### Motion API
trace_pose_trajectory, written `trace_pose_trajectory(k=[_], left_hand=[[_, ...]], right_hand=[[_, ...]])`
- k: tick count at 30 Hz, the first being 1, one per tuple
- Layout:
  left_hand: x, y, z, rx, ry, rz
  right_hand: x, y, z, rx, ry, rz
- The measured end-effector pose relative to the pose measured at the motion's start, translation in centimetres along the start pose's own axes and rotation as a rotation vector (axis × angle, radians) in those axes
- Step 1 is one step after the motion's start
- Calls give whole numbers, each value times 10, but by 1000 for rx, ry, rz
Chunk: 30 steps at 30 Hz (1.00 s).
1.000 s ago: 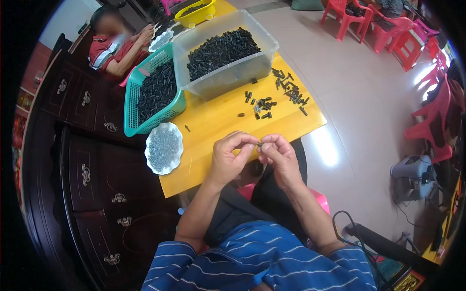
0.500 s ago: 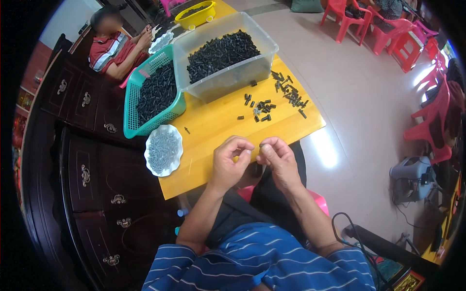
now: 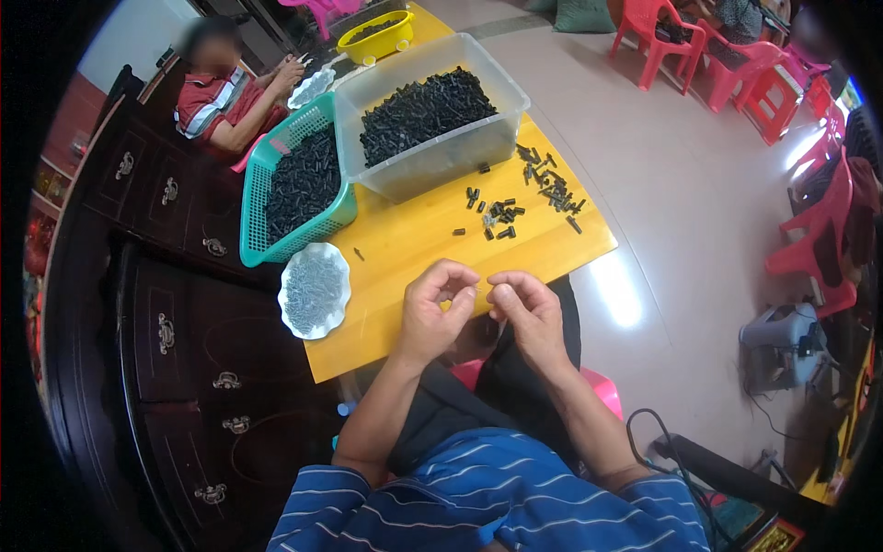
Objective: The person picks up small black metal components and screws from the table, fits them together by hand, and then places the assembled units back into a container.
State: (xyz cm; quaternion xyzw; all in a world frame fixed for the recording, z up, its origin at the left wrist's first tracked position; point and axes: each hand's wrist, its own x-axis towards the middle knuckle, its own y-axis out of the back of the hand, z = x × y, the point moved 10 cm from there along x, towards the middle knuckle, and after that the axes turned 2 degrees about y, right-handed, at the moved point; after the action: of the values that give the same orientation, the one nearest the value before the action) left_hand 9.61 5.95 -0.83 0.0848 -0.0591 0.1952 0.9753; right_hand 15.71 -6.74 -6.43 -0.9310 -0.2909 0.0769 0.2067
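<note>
My left hand (image 3: 434, 315) and my right hand (image 3: 535, 324) are raised close together over the near edge of the yellow table (image 3: 405, 248). On each, thumb and forefinger come together in a pinch. Something tiny shows faintly between the fingertips, too small to name. Beyond them lies a loose cluster of short black cylindrical pieces (image 3: 506, 233). A white scalloped dish (image 3: 344, 308) of small silvery screw-like pieces (image 3: 314, 289) stands left of my left hand. One small dark piece (image 3: 359, 254) rests alone by the dish.
A teal basket (image 3: 253, 216) and a clear plastic bin (image 3: 432, 170), both full of black pieces, stand farther back. More thin black pieces (image 3: 555, 191) lie near the right edge. Another person (image 3: 230, 101) sits far left beside dark drawers (image 3: 175, 336). Red plastic chairs (image 3: 658, 41) are at far right.
The small dark piece seen at my right fingertips no longer shows. My right fingers have tilted slightly toward the left hand. The whole view has shifted slightly.
</note>
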Motion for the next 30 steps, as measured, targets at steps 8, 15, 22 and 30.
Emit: trace_pose_trajectory(k=[8, 15, 22, 30], left_hand=[[1, 0, 1, -36, 31, 6], [3, 1, 4, -8, 28, 5], [7, 4, 13, 67, -26, 14], [4, -1, 21, 180, -72, -3]], right_hand=[[-2, -6, -7, -30, 49, -40], [1, -8, 4, 83, -73, -77], [-1, -11, 7, 149, -108, -100], [0, -8, 14, 188, -158, -105]])
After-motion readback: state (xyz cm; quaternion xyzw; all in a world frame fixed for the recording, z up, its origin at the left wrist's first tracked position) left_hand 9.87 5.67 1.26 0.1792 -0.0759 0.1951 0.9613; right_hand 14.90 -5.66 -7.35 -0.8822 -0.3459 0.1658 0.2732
